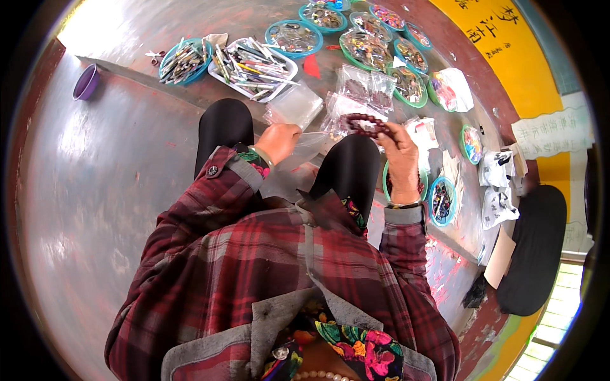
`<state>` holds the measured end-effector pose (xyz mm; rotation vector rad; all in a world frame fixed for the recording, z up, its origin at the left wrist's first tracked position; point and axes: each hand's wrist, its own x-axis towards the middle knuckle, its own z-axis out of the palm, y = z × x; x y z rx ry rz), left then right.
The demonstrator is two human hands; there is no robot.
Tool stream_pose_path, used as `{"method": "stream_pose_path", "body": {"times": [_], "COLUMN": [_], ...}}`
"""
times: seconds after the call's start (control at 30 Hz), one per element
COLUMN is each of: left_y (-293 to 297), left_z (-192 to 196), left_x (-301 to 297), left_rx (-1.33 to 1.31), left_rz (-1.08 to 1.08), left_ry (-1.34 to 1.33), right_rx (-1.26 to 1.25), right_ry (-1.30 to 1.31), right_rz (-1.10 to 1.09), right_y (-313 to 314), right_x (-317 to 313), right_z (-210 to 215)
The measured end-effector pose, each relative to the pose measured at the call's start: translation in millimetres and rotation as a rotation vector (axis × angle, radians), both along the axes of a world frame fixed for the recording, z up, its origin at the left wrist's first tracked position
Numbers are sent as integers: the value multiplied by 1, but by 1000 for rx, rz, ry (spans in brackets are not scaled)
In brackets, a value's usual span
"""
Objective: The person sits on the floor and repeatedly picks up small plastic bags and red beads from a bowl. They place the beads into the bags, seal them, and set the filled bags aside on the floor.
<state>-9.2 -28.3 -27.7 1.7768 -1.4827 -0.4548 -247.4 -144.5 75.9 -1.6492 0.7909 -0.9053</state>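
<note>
My right hand point(403, 160) is raised over my right knee, thumb and fingers closed on a dark red beaded bracelet point(372, 117). The bracelet hangs as a loop off the fingertips, to their left. Between my knees, my left hand point(278, 142) pinches the edge of a clear plastic bag point(309, 147), which stretches toward the right knee. Just beyond that hand lies a stack of clear bags point(296, 105). Farther off are filled clear bags point(368, 86) with dark beads inside. Partly hidden behind my right hand stands a green-rimmed basin point(386, 181) holding dark red beads.
A white tray point(279, 95) of pens and a blue basket point(184, 62) of pens stand ahead. Several basins of small packets, including a blue one point(294, 38), spread at the far right. A blue basin point(442, 201) sits right of my hand. A purple bowl point(86, 82) stands far left.
</note>
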Motion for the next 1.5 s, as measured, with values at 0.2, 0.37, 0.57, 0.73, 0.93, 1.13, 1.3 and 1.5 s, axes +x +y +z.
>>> {"method": "stream_pose_path", "body": {"times": [0.2,0.37,0.57,0.73,0.93,1.13,1.3,1.5], "left_y": [-1,-1,-2,-2,1,0,2,0], "left_z": [-2,-2,-5,-1,4,-1,5,10], "left_x": [-4,-2,-1,-2,-4,-3,-1,13], "left_rx": [38,49,-73,-37,0,-36,-17,-169], "left_rz": [-43,-40,-37,-50,-94,-162,-180,-323], "left_ry": [-16,-42,18,-46,-70,-4,47,-107], "right_rx": [-80,-2,-96,-384,-801,-977,-887,-288], "right_ry": [97,123,273,331,450,621,545,417], "right_rz": [240,232,244,262,356,334,330,170], "right_y": [27,31,28,31,40,51,50,36], "right_x": [50,46,32,33,53,71,74,54], "right_z": [-22,-38,-38,-35,-28,-41,-51,-43]}}
